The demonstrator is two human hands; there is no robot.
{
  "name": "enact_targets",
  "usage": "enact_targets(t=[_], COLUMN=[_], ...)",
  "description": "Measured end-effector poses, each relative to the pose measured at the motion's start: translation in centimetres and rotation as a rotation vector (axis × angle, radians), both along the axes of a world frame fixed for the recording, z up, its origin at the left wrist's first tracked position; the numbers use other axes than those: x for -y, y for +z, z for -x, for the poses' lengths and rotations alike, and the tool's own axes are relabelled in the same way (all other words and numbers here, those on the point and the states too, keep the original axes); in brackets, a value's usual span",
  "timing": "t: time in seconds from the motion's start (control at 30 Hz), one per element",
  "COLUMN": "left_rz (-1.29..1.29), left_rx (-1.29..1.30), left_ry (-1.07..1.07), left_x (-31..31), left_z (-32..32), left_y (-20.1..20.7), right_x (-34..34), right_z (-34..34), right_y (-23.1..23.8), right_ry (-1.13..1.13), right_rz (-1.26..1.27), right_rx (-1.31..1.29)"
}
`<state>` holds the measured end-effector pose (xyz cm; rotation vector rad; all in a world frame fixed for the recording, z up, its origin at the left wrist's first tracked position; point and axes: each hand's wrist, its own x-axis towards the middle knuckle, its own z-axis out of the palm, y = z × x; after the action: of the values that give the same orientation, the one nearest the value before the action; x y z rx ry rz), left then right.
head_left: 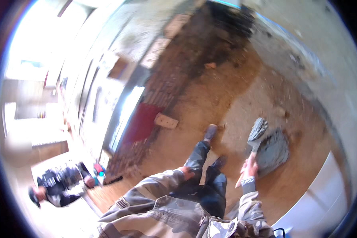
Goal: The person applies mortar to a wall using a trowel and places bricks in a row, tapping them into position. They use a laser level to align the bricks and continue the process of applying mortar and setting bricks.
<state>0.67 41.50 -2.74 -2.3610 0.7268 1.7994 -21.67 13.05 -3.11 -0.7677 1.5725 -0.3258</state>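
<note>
My right hand (250, 168) is closed round the handle of a trowel (254, 146), right of my legs. A lump of wet grey mortar (259, 129) covers the trowel's blade. Just beside and below it, a larger heap of grey mortar (277, 152) lies on the brown ground. My left hand (186, 173) rests against my left leg near the knee, holding nothing that I can see. Its fingers look loosely spread, though they are small and a little blurred.
A pale brick (166, 120) with small holes lies by a red patch (142, 122) and a long brick course (162, 79). Another person (63, 180) is at the lower left. A white panel (317, 198) stands at the right, and a wall (321, 27) runs along the far right.
</note>
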Motion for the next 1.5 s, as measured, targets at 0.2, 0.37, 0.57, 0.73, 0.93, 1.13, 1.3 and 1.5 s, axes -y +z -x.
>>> enact_targets(t=[0.2, 0.37, 0.57, 0.73, 0.93, 1.13, 1.3, 1.5], left_rz=[0.088, 0.228, 0.002, 0.087, 0.162, 0.227, 0.138, 0.013], left_rx=[0.097, 0.421, 0.052, -0.083, -0.047, -0.175, -0.13, -0.111], left_ry=[0.971, 0.541, 1.385, 1.761, 1.961, 1.99, 2.026, 2.18], left_x=[-16.7, -37.3, -41.9, -45.8, -47.3, -43.3, -43.4, -42.9], left_z=[-1.8, 2.6, -0.6, -5.2, -5.9, -8.4, -7.4, -5.2], left_y=[7.5, 1.6, 7.4, 7.9, 6.7, 6.9, 9.4, 11.3], right_x=[-6.2, -14.6, -25.7, -33.4, -37.7, -24.9, -20.8, -13.9], right_z=[-11.1, -26.6, -42.9, -54.6, -52.8, -49.9, -55.5, -56.5], right_y=[8.2, 14.1, 15.5, 12.0, 12.4, 4.7, 6.3, 2.3], right_ry=[0.3, 0.552, 0.441, 0.446, 0.516, 1.21, 1.542, 1.351], right_rz=[-0.155, -0.226, -0.127, -0.027, -0.014, 0.806, 0.855, 0.801], right_rx=[0.302, 0.491, 0.46, 0.393, 0.425, -0.245, -0.202, -0.274])
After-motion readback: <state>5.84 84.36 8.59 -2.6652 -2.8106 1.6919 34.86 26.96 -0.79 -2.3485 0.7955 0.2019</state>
